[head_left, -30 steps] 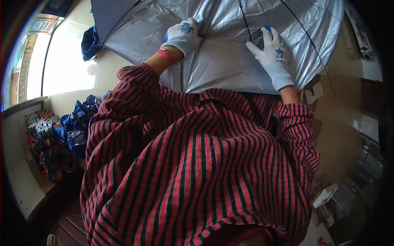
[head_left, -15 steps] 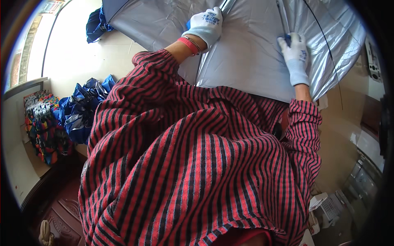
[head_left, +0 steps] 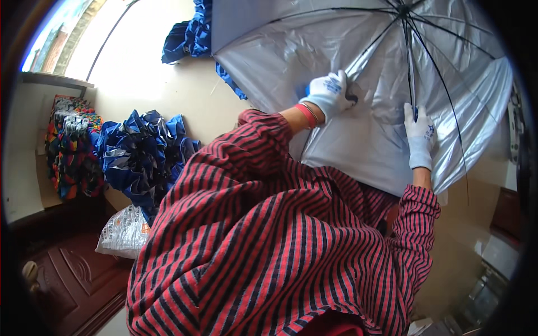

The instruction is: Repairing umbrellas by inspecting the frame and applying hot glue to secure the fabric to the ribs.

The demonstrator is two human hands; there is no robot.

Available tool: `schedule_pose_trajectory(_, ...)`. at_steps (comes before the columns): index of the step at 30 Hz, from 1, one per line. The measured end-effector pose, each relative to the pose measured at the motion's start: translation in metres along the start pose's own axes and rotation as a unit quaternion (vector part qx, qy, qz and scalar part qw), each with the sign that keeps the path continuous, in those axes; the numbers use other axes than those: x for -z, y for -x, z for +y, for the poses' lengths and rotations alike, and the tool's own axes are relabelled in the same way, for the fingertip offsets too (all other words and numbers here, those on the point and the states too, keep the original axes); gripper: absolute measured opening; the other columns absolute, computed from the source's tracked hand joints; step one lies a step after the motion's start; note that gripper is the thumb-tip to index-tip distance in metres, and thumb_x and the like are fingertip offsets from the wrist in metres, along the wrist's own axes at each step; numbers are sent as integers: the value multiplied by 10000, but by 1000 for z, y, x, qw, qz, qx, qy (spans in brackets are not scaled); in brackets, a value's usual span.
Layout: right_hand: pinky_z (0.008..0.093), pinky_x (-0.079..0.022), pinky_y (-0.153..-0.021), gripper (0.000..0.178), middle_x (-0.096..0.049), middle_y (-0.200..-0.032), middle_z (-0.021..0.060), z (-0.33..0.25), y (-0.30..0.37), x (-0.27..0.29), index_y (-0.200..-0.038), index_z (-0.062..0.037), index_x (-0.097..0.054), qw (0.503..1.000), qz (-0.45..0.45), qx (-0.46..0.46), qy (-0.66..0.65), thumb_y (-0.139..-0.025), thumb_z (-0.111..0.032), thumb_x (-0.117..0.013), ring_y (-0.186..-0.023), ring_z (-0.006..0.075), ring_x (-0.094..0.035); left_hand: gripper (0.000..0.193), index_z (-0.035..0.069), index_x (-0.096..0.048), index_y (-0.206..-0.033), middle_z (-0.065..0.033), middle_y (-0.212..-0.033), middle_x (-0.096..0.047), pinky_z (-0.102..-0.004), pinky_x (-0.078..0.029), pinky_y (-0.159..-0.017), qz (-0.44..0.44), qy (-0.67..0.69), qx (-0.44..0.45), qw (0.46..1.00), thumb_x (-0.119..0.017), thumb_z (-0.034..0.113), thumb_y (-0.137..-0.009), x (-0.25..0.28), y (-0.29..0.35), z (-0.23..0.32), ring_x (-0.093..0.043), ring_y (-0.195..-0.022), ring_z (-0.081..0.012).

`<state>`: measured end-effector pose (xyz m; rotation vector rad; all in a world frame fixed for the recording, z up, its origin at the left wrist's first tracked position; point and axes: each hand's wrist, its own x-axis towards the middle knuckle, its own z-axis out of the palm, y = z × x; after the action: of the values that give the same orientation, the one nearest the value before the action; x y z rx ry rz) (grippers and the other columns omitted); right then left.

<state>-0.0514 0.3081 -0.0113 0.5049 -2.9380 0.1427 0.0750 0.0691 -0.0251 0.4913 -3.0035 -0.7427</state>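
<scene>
An opened umbrella [head_left: 381, 148] with a silvery inner side spreads before me, its dark ribs meeting at a hub [head_left: 404, 10] near the top. My left hand [head_left: 328, 95], in a white knit glove with a blue palm, is closed at one rib [head_left: 370, 50], its fingers curled and slightly blurred. Farther right, my right hand [head_left: 420, 131] wears a matching glove. Its fingers close around the lower end of the dark shaft [head_left: 410, 67] that runs down from the hub. The glove hides that end. A red band circles my left wrist.
Blue bunched umbrellas [head_left: 140, 157] lie at left, with another blue bundle [head_left: 188, 39] farther back. Multicoloured folded items [head_left: 73, 151] hang beside them. A white printed sack [head_left: 123, 232] sits below, near a dark red carved wooden panel [head_left: 73, 280].
The view has shifted, bringing the hub and the white sack into sight. My left hand is farther from the hub along the rib; my right hand keeps its hold.
</scene>
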Motion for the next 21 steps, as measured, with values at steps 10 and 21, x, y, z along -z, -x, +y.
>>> schedule_pose_trajectory(10,504,-486,-711,433,-651,-863,233,11,-21,-9,-933,-66,-673,997,42,35,-49,-951,-443,-461,-810,437,-619,329,-10,-524,-1091,-218,-957,-672,-423,-534,-756,15,15,-54,998,-565,219,-859,-17,-6,27,-675,-877,-349)
schedule_pose_trajectory(21,506,-480,-675,435,-636,-755,254,25,-8,-1,-826,-18,-608,991,71,57,-98,-928,-435,-537,-767,445,-619,311,105,-602,-1051,-172,-1065,-627,-452,-509,-798,467,-2,9,884,-593,339,-847,186,-132,-178,-639,-942,-355)
